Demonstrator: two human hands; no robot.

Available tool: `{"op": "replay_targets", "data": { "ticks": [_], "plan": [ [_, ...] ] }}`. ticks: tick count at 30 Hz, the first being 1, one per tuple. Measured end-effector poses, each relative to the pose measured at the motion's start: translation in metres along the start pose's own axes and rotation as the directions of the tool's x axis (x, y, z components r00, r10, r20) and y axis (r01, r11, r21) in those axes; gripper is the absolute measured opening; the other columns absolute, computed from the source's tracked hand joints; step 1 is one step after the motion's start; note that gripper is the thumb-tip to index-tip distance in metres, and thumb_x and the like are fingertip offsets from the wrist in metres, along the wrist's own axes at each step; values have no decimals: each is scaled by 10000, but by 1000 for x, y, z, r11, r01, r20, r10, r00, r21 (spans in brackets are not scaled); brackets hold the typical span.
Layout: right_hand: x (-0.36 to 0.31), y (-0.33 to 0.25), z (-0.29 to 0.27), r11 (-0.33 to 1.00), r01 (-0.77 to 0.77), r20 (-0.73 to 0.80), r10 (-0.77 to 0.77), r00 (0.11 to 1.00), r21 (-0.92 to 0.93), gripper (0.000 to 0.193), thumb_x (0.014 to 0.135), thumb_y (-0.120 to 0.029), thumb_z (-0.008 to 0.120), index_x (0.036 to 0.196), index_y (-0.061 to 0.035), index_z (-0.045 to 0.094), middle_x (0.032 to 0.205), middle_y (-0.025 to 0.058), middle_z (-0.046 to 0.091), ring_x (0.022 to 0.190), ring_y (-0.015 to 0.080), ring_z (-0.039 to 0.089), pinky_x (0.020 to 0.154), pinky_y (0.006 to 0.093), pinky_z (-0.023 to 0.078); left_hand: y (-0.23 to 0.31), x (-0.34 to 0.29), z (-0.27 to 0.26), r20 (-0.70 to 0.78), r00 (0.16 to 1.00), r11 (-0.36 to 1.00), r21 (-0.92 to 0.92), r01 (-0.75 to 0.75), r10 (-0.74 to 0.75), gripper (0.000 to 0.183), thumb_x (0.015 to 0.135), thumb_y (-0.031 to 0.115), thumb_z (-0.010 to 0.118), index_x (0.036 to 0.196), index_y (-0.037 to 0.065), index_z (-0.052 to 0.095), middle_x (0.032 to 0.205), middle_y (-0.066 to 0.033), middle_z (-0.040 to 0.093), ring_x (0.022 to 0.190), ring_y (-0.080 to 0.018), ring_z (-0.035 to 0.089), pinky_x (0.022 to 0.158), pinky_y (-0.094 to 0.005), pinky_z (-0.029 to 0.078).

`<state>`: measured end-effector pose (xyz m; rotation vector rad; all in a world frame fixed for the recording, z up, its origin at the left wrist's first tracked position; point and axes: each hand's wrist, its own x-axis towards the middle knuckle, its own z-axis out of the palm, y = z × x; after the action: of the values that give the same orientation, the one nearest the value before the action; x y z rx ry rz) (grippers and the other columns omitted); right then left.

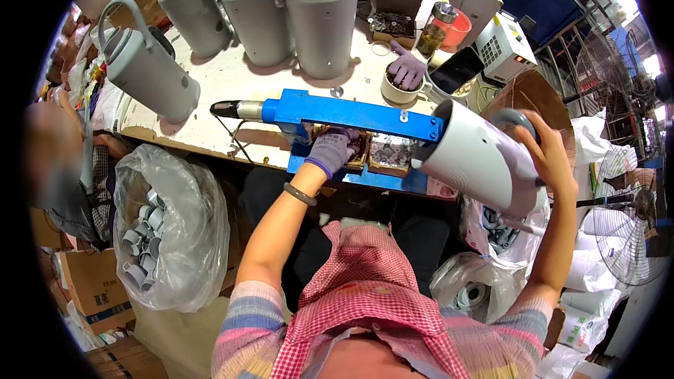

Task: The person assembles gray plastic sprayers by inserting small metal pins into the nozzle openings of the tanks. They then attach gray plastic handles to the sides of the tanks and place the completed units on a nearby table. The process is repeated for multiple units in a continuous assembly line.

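My left hand, in a purple-grey glove, reaches under the blue beam of a bench machine. Its fingers curl at a small box of metal parts, and whatever is between them is hidden. On the right, my right hand grips a pale grey jug body by its dark grey handle. The jug lies tilted on its side, its open end around the right end of the beam. Beside my left hand sits another box of small metal parts.
Several grey jugs stand along the back of the white table. A cup with a purple glove, a glass jar and a phone lie beyond the beam. Bags of grey parts flank me; another person sits left.
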<state>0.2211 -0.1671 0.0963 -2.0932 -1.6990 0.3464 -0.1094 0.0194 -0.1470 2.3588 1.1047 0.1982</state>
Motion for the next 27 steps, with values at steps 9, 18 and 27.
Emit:
{"op": "replay_targets", "data": {
  "ticks": [9,18,27],
  "plan": [
    [-76,65,15,965,-163,-179,201,963,205,295,973,-213,610,1176,0,608,878,110,679,780,131,606,742,284,490,-3,-26,-6,-361,930,997,50,-50,65,209,856,271,691,923,76,722,764,-131,678,786,-318,667,734,-438,525],
    [-93,89,35,985,-97,-283,134,950,141,322,928,-199,648,1168,12,608,923,165,675,856,282,652,796,340,491,7,-10,1,-107,991,972,230,-56,82,345,826,286,712,1105,85,710,1058,-175,684,992,-350,645,892,-445,497],
    [-102,86,37,959,-212,-208,250,946,188,332,920,-187,646,1175,21,606,1022,154,657,937,273,623,858,341,471,-1,-24,-11,-295,954,991,135,-10,50,197,834,226,697,925,53,728,887,-174,686,847,-344,654,795,-441,512]
  ]
}}
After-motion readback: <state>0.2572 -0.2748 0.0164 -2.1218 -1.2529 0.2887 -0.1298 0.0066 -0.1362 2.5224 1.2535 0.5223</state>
